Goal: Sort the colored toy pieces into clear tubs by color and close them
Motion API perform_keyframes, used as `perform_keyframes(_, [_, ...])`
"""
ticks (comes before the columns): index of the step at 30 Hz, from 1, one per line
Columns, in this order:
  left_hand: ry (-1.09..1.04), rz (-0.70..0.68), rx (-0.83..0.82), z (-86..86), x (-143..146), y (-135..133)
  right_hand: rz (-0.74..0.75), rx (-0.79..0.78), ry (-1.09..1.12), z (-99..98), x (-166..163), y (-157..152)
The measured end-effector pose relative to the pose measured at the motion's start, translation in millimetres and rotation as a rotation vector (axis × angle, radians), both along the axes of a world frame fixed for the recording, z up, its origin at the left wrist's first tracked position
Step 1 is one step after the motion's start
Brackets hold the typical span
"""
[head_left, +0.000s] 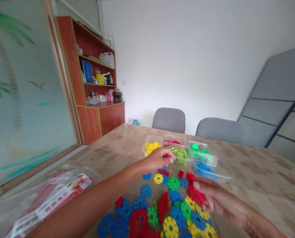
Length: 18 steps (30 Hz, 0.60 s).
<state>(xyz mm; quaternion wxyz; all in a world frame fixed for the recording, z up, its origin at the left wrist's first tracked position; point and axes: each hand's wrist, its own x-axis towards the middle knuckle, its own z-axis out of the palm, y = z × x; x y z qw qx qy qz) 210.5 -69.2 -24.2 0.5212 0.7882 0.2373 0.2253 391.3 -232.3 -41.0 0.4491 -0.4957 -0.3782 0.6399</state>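
Note:
My left hand (159, 158) stretches over the far side of a pile of toy pieces, beside the clear boxes. Its fingers are closed, with a bit of red plastic piece (166, 156) showing between them; most of that piece is hidden. On the right, my right hand (209, 193) grips several red snowflake discs (195, 193) bunched together. Below lie loose notched discs: a yellow disc (171, 227), a green disc (173, 183) and a blue disc (146, 191) among several others. Red bars (163, 206) and a red lattice piece (138, 223) lie among them.
Clear plastic boxes hold yellow pieces (152, 146), red pieces (172, 142), light green pieces (179, 152), green pieces (199, 149) and blue pieces (204, 168). A plastic package (50, 201) lies at left on the table (256, 178). Two grey chairs (169, 119) stand behind.

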Motion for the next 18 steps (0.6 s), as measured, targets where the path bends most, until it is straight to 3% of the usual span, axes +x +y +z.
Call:
perform_keyframes(4, [0.017,0.013,-0.006,-3.0,13,16,-0.012,0.04,-0.105,1.2,10,19])
perform_keyframes(7, [0.022,0.08,0.002,0.4,25,39,-0.063,0.153,-0.321,9.5,25,46])
perform_keyframes(10, [0.039,0.156,-0.005,5.6,40,67,-0.193,0.244,-0.541,17.4,46,85])
perform_keyframes(13, [0.06,0.202,-0.027,10.2,58,89,-0.278,0.271,-0.615,23.0,65,131])
perform_keyframes(18, [0.035,0.238,-0.054,10.8,78,105,-0.315,0.253,-0.754,30.6,73,188])
